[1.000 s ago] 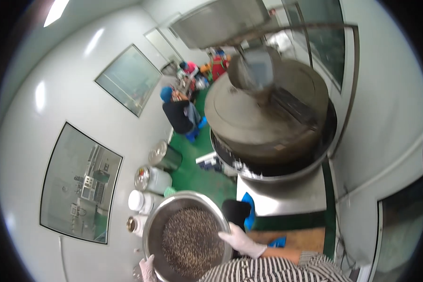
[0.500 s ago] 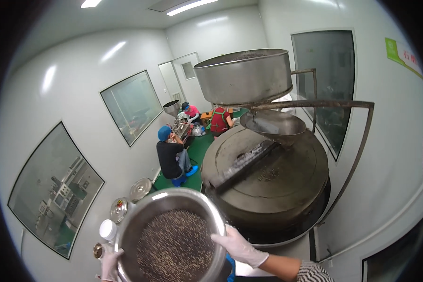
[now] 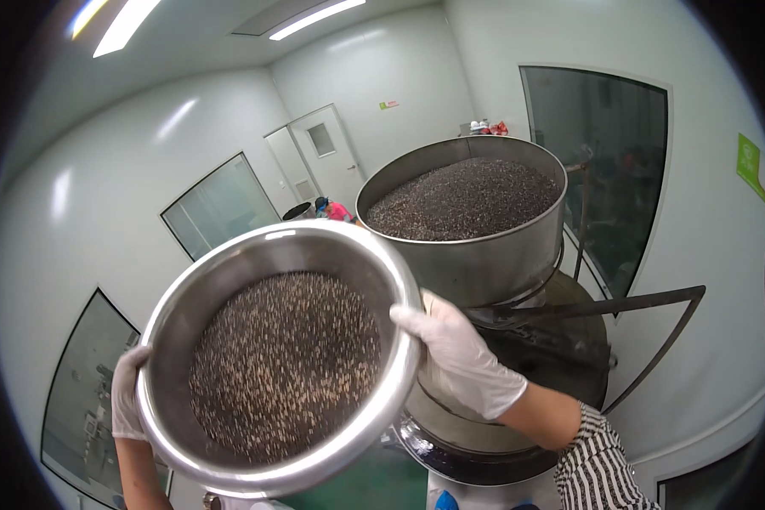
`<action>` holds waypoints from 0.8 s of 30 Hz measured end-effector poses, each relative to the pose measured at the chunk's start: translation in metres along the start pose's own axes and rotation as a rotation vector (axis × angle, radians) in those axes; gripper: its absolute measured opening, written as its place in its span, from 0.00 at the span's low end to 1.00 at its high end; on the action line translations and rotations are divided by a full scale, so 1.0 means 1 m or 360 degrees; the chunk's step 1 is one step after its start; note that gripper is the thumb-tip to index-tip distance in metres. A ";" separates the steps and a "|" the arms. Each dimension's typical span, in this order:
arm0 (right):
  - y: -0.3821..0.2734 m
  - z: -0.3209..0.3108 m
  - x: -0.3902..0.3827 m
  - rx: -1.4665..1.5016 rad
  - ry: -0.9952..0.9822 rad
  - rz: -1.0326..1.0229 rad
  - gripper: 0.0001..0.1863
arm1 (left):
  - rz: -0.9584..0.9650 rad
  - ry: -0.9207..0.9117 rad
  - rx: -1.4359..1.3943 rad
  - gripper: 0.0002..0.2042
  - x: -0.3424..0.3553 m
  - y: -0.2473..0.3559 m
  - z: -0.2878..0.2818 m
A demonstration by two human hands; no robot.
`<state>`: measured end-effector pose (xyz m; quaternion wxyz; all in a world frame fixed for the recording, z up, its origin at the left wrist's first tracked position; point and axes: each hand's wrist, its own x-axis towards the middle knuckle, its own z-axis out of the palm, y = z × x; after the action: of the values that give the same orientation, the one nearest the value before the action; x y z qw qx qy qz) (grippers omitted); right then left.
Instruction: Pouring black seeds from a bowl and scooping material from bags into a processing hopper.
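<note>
Steel basin (image 3: 280, 357) of dark seeds (image 3: 285, 365) raised at chest height, tilted, just left of hopper (image 3: 472, 229). Left hand (image 3: 127, 391) and right hand (image 3: 459, 357), both gloved, clamped on opposite rims. Hopper already heaped with seeds; basin load not yet tipped in.

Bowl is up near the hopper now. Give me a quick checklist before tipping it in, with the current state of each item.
1. Both hands on the steel bowl: ok; left hand and right hand grip opposite sides of the rim.
2. Gloves on: ok, both white.
3. Bowl contents contained: ok; the seeds sit well below the rim.
4. Room in the hopper: not ok; its dark fill is already close to the rim.
5. Bowl rim above the hopper rim: not ok; it sits lower and to the left.
6. People clear: ok; one person is far back by the door.
</note>
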<state>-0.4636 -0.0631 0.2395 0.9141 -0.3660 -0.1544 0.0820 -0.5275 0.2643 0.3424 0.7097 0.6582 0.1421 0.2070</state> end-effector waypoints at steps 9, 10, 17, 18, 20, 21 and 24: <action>-0.061 -0.021 0.065 0.0672 0.0053 -0.0107 0.04 | 0.0336 -0.0385 0.0126 0.10 0.067 0.094 0.086; -0.057 -0.026 0.070 0.0723 0.0023 -0.0060 0.04 | 0.0417 -0.0373 0.0184 0.09 0.077 0.099 0.090; -0.078 -0.060 0.112 0.0677 -0.0086 0.0275 0.06 | 0.0479 -0.0340 0.0338 0.09 0.115 0.121 0.167; -0.079 -0.062 0.118 0.0755 0.0022 0.0210 0.07 | 0.0477 -0.0363 0.0365 0.09 0.137 0.130 0.168; -0.082 -0.045 0.118 0.0821 -0.0001 0.0122 0.09 | 0.0514 -0.0333 0.0429 0.09 0.171 0.151 0.165; -0.080 -0.042 0.125 0.0873 -0.0115 0.0092 0.10 | 0.0474 -0.0241 0.0460 0.08 0.180 0.156 0.175; -0.082 -0.046 0.147 0.1048 -0.0194 0.0061 0.12 | 0.0520 -0.0059 0.0488 0.08 0.182 0.164 0.213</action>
<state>-0.3063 -0.1134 0.2975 0.9706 -0.0482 -0.1671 0.1664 -0.2844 0.1733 0.5378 0.5610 0.7763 0.0503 0.2831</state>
